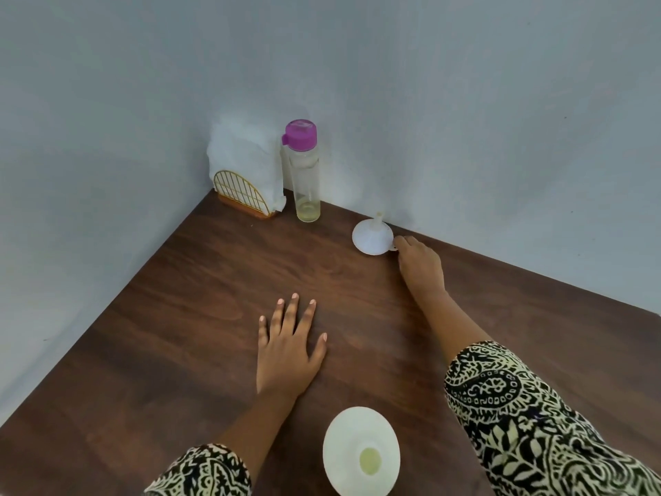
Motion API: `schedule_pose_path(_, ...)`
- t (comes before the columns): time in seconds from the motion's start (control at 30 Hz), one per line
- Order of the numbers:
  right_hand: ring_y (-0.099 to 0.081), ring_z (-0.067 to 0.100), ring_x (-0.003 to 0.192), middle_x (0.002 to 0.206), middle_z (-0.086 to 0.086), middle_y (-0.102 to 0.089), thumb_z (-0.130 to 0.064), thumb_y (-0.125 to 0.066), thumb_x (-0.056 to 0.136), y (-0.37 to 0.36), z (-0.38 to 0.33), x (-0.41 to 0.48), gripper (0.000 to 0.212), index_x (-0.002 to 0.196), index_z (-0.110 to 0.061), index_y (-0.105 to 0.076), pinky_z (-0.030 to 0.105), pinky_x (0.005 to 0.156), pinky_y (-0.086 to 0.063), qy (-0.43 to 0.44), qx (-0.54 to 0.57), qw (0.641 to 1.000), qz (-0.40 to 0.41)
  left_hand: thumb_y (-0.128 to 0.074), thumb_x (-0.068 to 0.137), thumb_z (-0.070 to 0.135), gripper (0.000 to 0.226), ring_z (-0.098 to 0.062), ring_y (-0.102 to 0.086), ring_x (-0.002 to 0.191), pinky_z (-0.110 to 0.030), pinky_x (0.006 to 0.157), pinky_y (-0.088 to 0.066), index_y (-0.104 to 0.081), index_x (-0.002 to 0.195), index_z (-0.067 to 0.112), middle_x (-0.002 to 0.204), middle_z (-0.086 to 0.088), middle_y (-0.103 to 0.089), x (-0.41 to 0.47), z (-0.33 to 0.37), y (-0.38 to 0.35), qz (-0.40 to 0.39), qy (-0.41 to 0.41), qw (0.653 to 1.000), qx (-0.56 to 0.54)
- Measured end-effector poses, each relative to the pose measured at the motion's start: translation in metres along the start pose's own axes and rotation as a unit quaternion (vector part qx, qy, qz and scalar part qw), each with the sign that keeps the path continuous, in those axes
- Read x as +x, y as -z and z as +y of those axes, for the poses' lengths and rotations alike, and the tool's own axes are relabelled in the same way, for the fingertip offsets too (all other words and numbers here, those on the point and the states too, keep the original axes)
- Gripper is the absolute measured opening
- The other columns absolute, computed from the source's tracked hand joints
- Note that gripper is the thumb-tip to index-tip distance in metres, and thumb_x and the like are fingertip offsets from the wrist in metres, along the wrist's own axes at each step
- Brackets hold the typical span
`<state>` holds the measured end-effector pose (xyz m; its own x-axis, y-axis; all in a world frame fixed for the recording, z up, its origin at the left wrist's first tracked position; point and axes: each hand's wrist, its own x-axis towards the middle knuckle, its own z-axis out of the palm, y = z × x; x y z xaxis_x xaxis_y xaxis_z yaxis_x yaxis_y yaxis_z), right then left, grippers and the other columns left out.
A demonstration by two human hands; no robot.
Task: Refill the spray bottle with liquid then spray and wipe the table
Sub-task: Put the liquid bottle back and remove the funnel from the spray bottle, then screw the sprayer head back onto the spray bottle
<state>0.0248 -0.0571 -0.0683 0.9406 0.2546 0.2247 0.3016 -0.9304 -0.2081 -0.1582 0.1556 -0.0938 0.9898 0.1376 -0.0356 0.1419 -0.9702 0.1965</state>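
Upper-centre corner: tissue holder point(246, 187), purple-capped bottle point(305, 180), nearly empty. Our left hand point(289, 352) lies flat, holding nothing, on the surface point(171, 323). Bottom centre: likely the spray bottle point(361, 456), neck open. Right hand point(418, 261) pinches the funnel point(372, 238) tab; we should lift level, seat spout straight.

Black-and-cream paisley sleeves point(529, 417), bare forearms.

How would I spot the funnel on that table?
Follow the brown table to the wall on the right. The funnel sits there mouth down, at the fingertips of the right hand. Its spout points up, unlike the tall purple-capped bottle nearby.
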Motion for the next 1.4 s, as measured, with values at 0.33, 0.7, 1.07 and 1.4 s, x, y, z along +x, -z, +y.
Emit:
schedule_pose_path(0.33, -0.040, 0.028, 0.127, 0.137, 0.007, -0.048, -0.049, -0.072, 0.075, -0.007, -0.023, 0.013, 0.075, 0.136, -0.018, -0.043, 0.045, 0.101, -0.039, -0.184, 0.223, 0.956, -0.049, -0.024, 0.090, 0.057, 0.065, -0.027, -0.023, 0.147, -0.050, 0.116, -0.015, -0.034, 0.149, 0.031, 0.158, -0.003, -0.030, -0.001, 0.001, 0.002, -0.006, 0.002, 1.000, -0.015)
schedule_pose_path(0.7, -0.033, 0.030, 0.131, 0.142, 0.009, -0.040, -0.047, -0.077, 0.070, 0.017, -0.035, 0.017, 0.090, 0.143, -0.022, -0.031, 0.049, 0.100, -0.038, -0.207, 0.175, 0.958, -0.094, -0.015, 0.086, 0.060, 0.071, -0.025, -0.013, 0.149, -0.048, 0.118, -0.007, -0.027, 0.151, 0.033, 0.161, -0.001, -0.021, -0.003, 0.003, 0.007, -0.030, 0.008, 0.999, -0.029)
schedule_pose_path(1.07, -0.058, 0.006, 0.095, 0.098, -0.011, -0.063, -0.031, -0.069, 0.082, 0.143, -0.026, -0.130, 0.028, 0.108, -0.021, -0.064, 0.023, 0.082, -0.046, -0.222, 0.316, 0.921, -0.051, -0.064, 0.091, 0.014, 0.047, -0.016, -0.034, 0.141, -0.041, 0.120, -0.022, -0.052, 0.135, 0.027, 0.149, 0.000, -0.043, -0.045, 0.004, 0.043, -0.042, 0.079, 0.878, -0.470)
schedule_pose_path(1.4, -0.055, 0.014, 0.054, 0.065, -0.003, -0.064, -0.031, -0.065, 0.085, 0.180, 0.051, -0.279, 0.015, 0.080, -0.017, -0.067, 0.026, 0.052, -0.042, -0.392, 0.382, 0.836, -0.036, -0.067, 0.089, 0.011, 0.025, -0.004, -0.065, 0.090, -0.015, 0.080, -0.049, -0.069, 0.093, 0.036, 0.093, 0.010, -0.071, -0.247, 0.062, 0.045, 0.052, 0.073, 0.860, -0.503)
